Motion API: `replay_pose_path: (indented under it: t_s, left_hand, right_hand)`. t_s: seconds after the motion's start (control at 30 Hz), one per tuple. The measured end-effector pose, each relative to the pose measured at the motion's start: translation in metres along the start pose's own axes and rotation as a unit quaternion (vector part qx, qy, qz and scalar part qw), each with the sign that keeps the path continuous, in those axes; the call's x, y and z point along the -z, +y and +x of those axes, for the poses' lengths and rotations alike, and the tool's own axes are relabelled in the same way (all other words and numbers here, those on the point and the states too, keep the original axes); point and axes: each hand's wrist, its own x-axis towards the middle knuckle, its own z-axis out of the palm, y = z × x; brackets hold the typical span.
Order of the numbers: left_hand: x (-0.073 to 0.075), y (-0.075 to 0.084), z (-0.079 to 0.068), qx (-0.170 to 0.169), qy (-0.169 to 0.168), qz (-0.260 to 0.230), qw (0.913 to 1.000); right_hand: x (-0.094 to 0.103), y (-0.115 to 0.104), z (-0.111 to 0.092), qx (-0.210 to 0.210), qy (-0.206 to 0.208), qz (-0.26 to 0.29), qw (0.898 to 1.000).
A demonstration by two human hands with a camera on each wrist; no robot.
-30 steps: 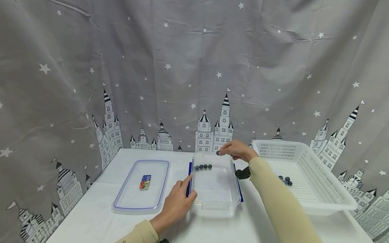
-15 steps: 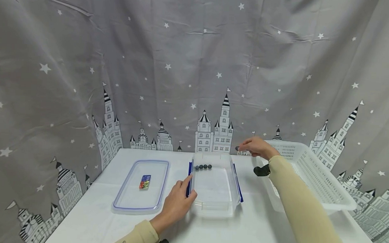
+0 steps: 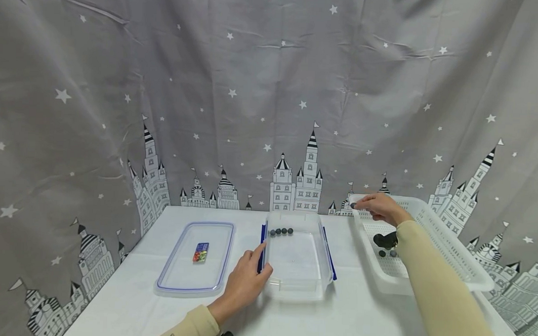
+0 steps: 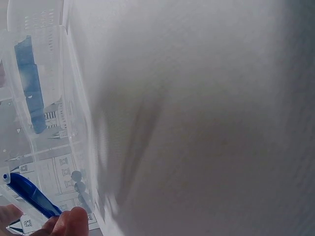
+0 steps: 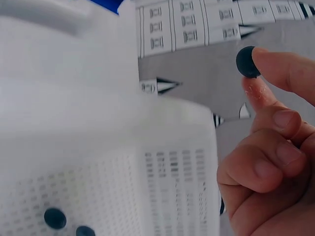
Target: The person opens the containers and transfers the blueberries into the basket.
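Note:
Between thumb and forefinger my right hand (image 3: 380,206) pinches a blueberry (image 5: 248,62). That hand is over the left rim of a white perforated basket (image 3: 449,243), where loose blueberries (image 5: 55,218) lie on the bottom. A clear plastic container (image 3: 299,258) stands in the middle of the table. Several blueberries form a row (image 3: 281,231) inside it near its far left corner. My left hand (image 3: 246,273) rests against the container's left side, thumb and forefinger apart, with its fingertips by the blue latch (image 4: 34,194).
Left of the container lies a clear lid (image 3: 194,274) with a blue seal and a coloured label (image 3: 201,252). A grey curtain (image 3: 236,88) printed with castles and stars hangs behind the white table (image 3: 131,287).
My right hand has moved right from above the container's far edge to the basket, still pinching the blueberry. The left hand and the row of blueberries have stayed in place.

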Motion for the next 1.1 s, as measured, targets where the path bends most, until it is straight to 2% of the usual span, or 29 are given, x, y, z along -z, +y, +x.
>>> replay_pose_path:
  t_s: [0.23,0.43,0.63,0.8,0.97,1.1]
  left_hand:
    - [0.000,0.000,0.000,-0.001,0.000,0.000,1.0000]
    - [0.000,-0.001,0.000,-0.001,-0.001,0.000,1.0000]
    - [-0.001,-0.001,0.000,0.000,0.000,-0.004,1.0000]
    - [-0.001,-0.001,0.000,0.002,-0.001,-0.003,1.0000]
    - [-0.002,-0.001,-0.001,0.004,0.000,-0.004,1.0000]
    - [-0.002,0.000,-0.001,0.004,0.001,-0.004,1.0000]
  right_hand:
    - [0.016,0.023,-0.006,-0.015,0.011,0.018,1.000]
    - [0.020,0.046,-0.012,-0.050,0.018,0.023,0.998]
    - [0.020,0.066,-0.014,-0.075,0.037,0.019,0.996]
    - [0.016,0.078,-0.015,-0.117,0.046,0.019,0.992]
    - [0.013,0.086,-0.018,-0.157,0.044,0.004,0.987]
    - [0.011,0.090,-0.020,-0.169,0.035,-0.005,0.985]
